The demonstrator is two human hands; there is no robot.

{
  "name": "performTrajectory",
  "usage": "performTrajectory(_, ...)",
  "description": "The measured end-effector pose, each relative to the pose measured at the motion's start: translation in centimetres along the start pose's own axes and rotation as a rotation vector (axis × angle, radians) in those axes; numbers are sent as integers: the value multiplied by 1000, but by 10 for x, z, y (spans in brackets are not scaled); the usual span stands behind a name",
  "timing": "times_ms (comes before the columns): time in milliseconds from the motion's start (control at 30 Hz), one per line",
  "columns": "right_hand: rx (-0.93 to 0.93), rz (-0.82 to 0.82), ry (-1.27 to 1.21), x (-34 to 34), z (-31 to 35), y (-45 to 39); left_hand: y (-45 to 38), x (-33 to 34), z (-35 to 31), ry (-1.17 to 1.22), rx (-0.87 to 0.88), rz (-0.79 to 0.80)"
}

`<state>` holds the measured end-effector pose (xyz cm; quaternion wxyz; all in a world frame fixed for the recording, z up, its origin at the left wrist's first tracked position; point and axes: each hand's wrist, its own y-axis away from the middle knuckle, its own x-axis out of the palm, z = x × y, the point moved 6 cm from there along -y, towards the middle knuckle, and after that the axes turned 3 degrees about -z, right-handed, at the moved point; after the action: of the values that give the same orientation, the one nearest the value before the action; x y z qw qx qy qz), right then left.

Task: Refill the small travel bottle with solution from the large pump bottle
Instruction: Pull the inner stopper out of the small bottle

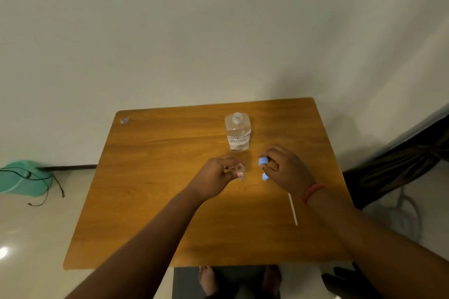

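Forearms fill the bottom of the view, both reaching over the counter [145, 177]. Left hand [218, 173] has its fingers curled round the small travel bottle [240, 170], mouth apparently open and facing up, standing on or just above the counter. Right hand [286, 168] pinches a blue pump head [263, 161], its white tube [292, 209] trailing back along the counter. Red band [312, 193] on that wrist. Large bottle [237, 133] stands uncapped just beyond both hands, partly full of clear liquid.

Risks as I see them: travel bottle mouth is narrow, so pouring straight from the large bottle probably overshoots and floods the counter. Pump tube may drip. Large bottle is open and near the knuckles, so a bump tips it.

Label on it is handwritten, two lines, too blurred to read. No brand visible.
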<state>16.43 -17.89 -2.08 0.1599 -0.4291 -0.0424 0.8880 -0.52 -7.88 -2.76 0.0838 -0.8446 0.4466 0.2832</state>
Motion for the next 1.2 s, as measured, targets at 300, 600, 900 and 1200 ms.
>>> performTrajectory(300,183,173,15,84,-54,82,37,73,64,-35,-173,47)
performTrajectory(600,311,267,61,114,-89,110,44,107,84,-66,-256,78)
performTrajectory(900,368,281,64,125,-92,117,42,110,97,-98,-277,74)
performTrajectory(1200,358,319,97,128,-94,117,39,111,100,-95,-272,86)
